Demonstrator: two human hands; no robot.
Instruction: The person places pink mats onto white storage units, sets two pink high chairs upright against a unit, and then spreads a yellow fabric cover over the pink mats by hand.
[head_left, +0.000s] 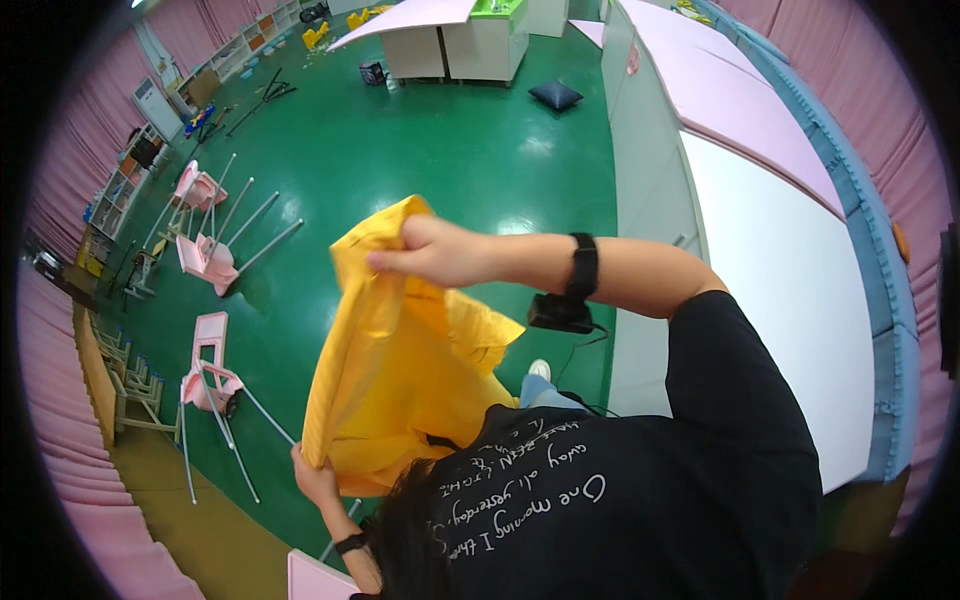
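Observation:
A large yellow cloth (385,370), shiny and creased, hangs between my two hands in front of my body. My right hand (440,250) is closed on its upper edge, with the thumb lying over a folded part. Lower and to the left, my left hand (316,476) grips the cloth's near left edge; its fingers are partly hidden behind the fabric. A flap of the cloth sticks out to the right below my right forearm. Whether the cloth is a garment or a cover I cannot tell.
Pink chairs (208,262) lie tipped on the green floor (420,130) at left, legs in the air. White and pink tabletops (780,300) run along my right. A dark cushion (555,95) lies farther off. A black strapped device (562,312) with a cable hangs at my right forearm.

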